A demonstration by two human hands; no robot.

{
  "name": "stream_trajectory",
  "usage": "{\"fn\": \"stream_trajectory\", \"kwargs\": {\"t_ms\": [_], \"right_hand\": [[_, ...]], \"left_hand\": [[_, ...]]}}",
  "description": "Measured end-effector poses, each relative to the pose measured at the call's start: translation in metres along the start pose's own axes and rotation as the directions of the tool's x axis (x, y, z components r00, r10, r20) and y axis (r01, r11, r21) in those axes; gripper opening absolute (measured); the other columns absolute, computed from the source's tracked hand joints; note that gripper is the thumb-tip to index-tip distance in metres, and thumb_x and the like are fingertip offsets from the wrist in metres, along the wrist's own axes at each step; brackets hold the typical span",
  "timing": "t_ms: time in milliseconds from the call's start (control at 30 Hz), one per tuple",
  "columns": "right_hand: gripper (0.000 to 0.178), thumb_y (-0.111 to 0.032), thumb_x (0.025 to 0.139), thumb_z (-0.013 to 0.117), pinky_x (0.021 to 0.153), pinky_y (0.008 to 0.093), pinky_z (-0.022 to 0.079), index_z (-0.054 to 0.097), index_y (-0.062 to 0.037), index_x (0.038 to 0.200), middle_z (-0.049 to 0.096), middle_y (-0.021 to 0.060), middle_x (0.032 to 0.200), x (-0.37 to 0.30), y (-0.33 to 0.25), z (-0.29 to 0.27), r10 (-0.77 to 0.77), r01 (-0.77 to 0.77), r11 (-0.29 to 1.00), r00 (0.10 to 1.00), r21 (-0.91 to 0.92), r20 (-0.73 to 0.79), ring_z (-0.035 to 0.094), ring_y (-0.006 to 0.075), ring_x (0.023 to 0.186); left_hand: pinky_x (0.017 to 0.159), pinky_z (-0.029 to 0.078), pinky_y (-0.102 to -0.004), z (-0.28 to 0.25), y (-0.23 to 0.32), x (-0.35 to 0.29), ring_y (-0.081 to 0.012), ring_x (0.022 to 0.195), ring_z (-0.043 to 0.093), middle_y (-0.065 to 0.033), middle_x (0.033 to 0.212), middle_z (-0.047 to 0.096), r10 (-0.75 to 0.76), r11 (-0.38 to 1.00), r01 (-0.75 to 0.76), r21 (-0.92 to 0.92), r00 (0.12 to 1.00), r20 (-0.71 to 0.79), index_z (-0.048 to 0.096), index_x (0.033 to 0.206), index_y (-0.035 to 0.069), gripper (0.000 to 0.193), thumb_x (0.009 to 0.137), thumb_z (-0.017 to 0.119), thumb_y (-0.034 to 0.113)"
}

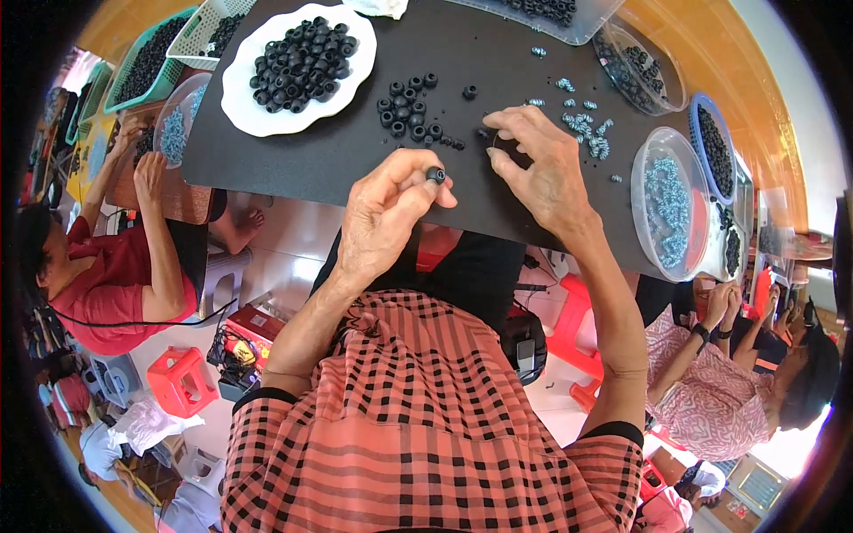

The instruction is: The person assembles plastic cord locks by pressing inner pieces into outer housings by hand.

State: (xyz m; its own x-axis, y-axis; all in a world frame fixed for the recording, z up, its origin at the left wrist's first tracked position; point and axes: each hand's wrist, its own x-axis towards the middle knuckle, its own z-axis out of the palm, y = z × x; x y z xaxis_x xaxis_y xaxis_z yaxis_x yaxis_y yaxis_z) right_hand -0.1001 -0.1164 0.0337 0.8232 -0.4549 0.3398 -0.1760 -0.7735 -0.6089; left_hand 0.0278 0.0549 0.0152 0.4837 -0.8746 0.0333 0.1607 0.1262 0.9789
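Observation:
Between the thumb and fingertips of my left hand (384, 211) is a round black bead (434, 175), its hole facing up. My right hand (544, 169) is over the dark table, thumb and index finger apart. Close to its index fingertip lies a small black bead (485, 134); a thin dark line shows near the thumb, too fine to make out. Several loose round black beads (402, 114) lie ahead of my left hand, with a short row of smaller dark beads (451, 142) beside them. To the right of my right hand are scattered blue-and-black striped beads (586, 124).
A white scalloped plate (233, 93) heaped with black beads stands at the far left of the table (293, 164). Clear plastic tubs (641, 169) and a blue basket (696, 105) line the right side. Seated people work on both sides; red stools (180, 382) stand on the floor.

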Motion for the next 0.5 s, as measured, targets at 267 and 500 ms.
{"fn": "stream_trajectory", "kwargs": {"t_ms": [267, 500], "right_hand": [[0.025, 0.000, 0.078, 0.066, 0.070, 0.0337, 0.052, 0.065, -0.0012, 0.102, 0.063, 0.0116, 0.097, 0.013, 0.005, 0.008, -0.092, 0.094, 0.993, 0.995, -0.077, 0.029, 0.064, 0.0231, 0.082], [0.020, 0.001, 0.076, 0.064, 0.064, 0.0333, 0.050, 0.068, -0.0027, 0.095, 0.059, 0.0104, 0.079, 0.021, 0.005, 0.007, 0.000, 0.016, 0.979, 0.997, -0.201, 0.078, 0.061, 0.0206, 0.067]], "left_hand": [[0.078, 0.050, -0.0227, 0.003, 0.002, 0.002, -0.0065, 0.082, 0.062, -0.0039, 0.083, 0.065, -0.008, 1.000, 0.008, 0.014, 1.000, 0.007, 0.059, 0.105, -0.002, 0.015, 0.092, 0.051, 0.000], [0.078, 0.049, -0.0228, 0.007, 0.003, 0.006, -0.0075, 0.082, 0.062, -0.0049, 0.083, 0.066, -0.016, 1.000, 0.016, 0.021, 1.000, 0.015, 0.059, 0.106, -0.002, 0.015, 0.092, 0.052, 0.001]]}}
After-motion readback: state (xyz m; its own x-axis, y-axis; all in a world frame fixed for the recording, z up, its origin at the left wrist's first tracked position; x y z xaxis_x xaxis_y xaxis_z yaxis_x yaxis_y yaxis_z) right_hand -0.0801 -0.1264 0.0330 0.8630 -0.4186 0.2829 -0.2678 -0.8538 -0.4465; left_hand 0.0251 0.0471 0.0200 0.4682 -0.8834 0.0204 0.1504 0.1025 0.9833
